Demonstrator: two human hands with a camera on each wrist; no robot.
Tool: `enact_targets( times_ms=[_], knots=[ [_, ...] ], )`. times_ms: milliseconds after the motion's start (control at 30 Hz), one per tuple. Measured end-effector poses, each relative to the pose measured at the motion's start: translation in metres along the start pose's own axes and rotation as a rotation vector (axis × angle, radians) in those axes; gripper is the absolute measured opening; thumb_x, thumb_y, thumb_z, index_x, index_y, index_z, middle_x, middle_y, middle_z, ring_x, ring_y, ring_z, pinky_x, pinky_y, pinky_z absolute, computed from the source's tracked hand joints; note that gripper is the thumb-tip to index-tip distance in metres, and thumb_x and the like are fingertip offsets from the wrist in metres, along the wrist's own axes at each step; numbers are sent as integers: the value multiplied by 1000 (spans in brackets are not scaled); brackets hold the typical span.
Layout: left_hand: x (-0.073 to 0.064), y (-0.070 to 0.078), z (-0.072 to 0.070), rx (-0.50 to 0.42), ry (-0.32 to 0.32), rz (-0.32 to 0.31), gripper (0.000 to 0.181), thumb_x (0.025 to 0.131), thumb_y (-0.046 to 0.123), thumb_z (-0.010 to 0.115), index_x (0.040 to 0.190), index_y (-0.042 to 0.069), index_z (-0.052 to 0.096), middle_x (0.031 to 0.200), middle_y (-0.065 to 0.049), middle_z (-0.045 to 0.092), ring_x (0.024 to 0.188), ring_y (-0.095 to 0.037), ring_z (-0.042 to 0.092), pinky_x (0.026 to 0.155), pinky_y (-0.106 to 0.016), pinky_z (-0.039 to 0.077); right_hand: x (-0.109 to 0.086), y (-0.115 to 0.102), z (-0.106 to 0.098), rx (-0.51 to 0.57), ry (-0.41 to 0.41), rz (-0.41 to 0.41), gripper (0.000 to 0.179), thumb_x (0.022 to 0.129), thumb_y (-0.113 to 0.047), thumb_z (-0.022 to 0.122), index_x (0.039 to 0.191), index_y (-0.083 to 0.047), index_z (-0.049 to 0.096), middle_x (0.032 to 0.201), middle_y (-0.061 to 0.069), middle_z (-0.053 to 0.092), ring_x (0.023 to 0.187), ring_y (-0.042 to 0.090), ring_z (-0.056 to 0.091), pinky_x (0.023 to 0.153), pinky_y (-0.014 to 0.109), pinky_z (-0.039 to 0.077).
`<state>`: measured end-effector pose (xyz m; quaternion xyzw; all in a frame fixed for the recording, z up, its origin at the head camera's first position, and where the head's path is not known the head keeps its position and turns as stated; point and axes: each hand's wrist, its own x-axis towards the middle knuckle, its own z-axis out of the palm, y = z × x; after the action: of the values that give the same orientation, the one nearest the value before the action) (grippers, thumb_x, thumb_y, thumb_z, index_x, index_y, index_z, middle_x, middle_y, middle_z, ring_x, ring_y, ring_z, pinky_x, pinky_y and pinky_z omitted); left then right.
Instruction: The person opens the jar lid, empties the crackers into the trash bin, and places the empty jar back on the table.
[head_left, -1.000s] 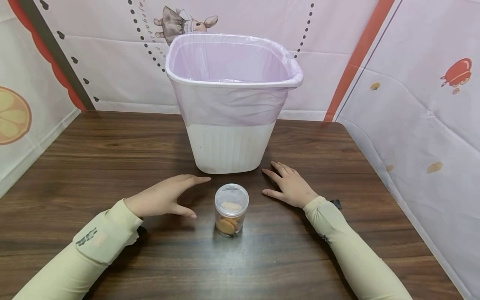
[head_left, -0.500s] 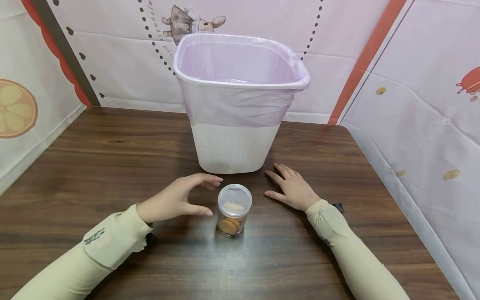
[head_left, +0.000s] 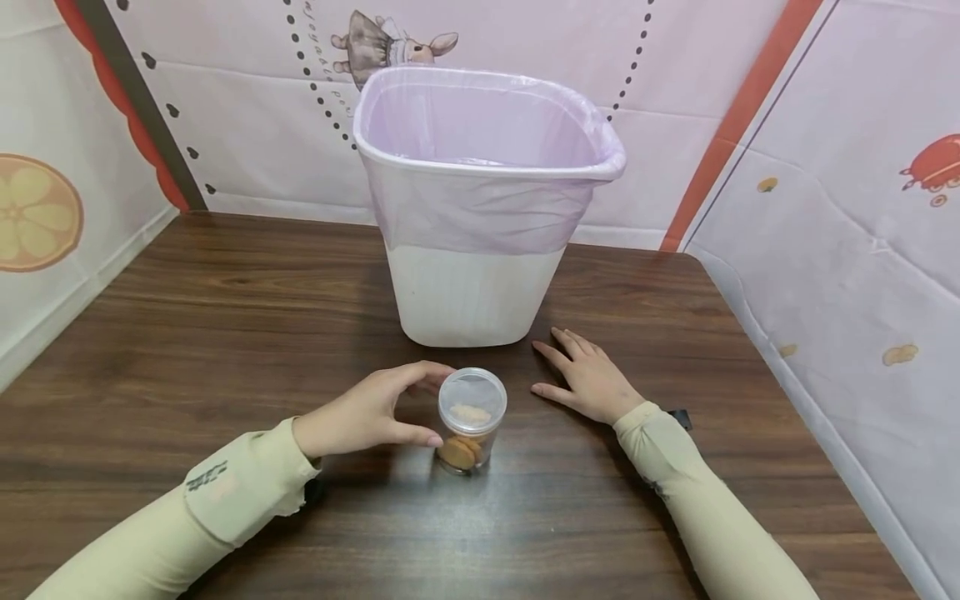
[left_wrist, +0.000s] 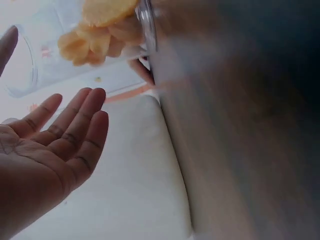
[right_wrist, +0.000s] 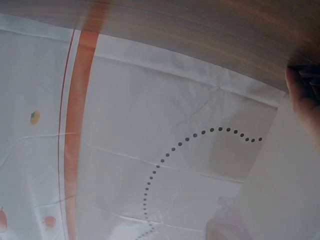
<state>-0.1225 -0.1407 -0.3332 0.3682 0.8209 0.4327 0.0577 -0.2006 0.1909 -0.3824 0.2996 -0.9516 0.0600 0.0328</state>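
Observation:
A clear round jar [head_left: 471, 421] with a see-through lid stands upright on the table, holding several round tan biscuits [head_left: 457, 452]. My left hand [head_left: 367, 417] is at its left side, thumb in front and fingers towards the back, spread around it in a wide C. In the left wrist view, the fingers of the left hand [left_wrist: 65, 140] are nearly straight, with the jar's biscuits [left_wrist: 107, 25] just beyond them. To the right of the jar, my right hand [head_left: 596, 383] rests palm down on the table, fingers spread. Only part of that hand [right_wrist: 304, 100] shows in the right wrist view.
Behind the jar stands a tall white bin [head_left: 465, 296] lined with a thin purple bag [head_left: 487, 208] folded over its rim. The dark wooden table [head_left: 247, 292] meets printed cloth walls [head_left: 817, 167] at the back and sides.
My left hand has moved right and come up to the jar, its thumb now overlapping the jar's side. The right hand stays put. The head view has shifted slightly.

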Motion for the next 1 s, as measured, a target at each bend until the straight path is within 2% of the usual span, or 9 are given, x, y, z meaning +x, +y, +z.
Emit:
enact_targets(
  times_ms=[267, 400, 633, 1000],
  knots=[
    [5, 1, 9, -63, -60, -57, 69, 76, 32, 81, 134, 14, 48, 125, 3, 62, 117, -15, 56, 102, -38, 45, 2, 0, -3, 0, -9, 6, 71, 91, -62, 49, 146, -19, 41, 154, 20, 31, 142, 39, 29, 110, 58, 31],
    [6, 0, 13, -92, -78, -62, 70, 75, 30, 82, 135, 14, 47, 126, 3, 61, 120, -16, 54, 104, -39, 43, 3, 1, -4, 27, -11, 6, 69, 91, -59, 52, 145, -17, 42, 153, 19, 34, 141, 38, 32, 110, 57, 32],
    [3, -3, 16, -27, -61, -54, 70, 74, 31, 83, 133, 14, 48, 122, 4, 62, 114, -14, 58, 100, -35, 46, 6, 1, -6, 65, 33, -18, 66, 92, -56, 53, 144, -15, 45, 151, 19, 37, 135, 38, 42, 106, 57, 36],
    [8, -2, 16, 30, -46, -27, 64, 75, 32, 83, 128, 15, 51, 117, 7, 63, 111, -11, 58, 99, -34, 46, 1, 5, -11, 97, 30, 26, 66, 93, -57, 51, 145, -18, 43, 152, 15, 36, 134, 36, 44, 106, 60, 35]
  ],
)
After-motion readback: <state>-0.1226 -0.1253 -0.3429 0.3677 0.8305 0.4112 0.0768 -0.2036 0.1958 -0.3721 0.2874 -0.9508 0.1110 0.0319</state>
